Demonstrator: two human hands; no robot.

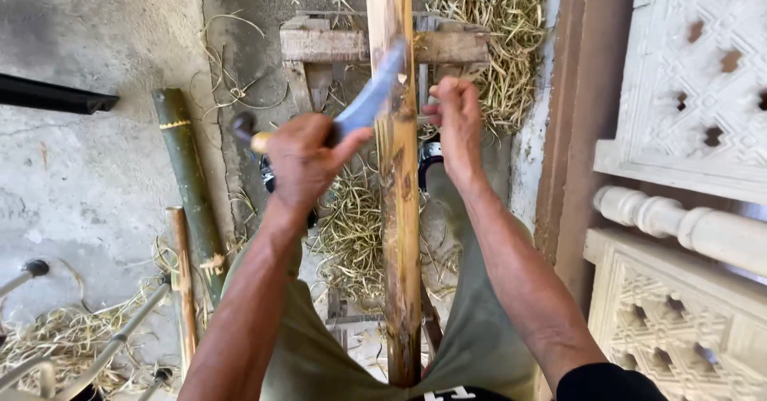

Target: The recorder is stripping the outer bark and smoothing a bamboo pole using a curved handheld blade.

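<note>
While the right hand (457,121) grips the pole (399,209), the left hand (302,160), fisted on the knife (369,97), shaves it; the stroke likely needs steady pressure.

Outdoor bamboo workshop: shavings (351,233), poles (189,185)

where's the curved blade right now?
Head view, upper centre: the curved metal blade, gripped by the left hand, rests against the left edge of the upright yellow bamboo pole.
</note>
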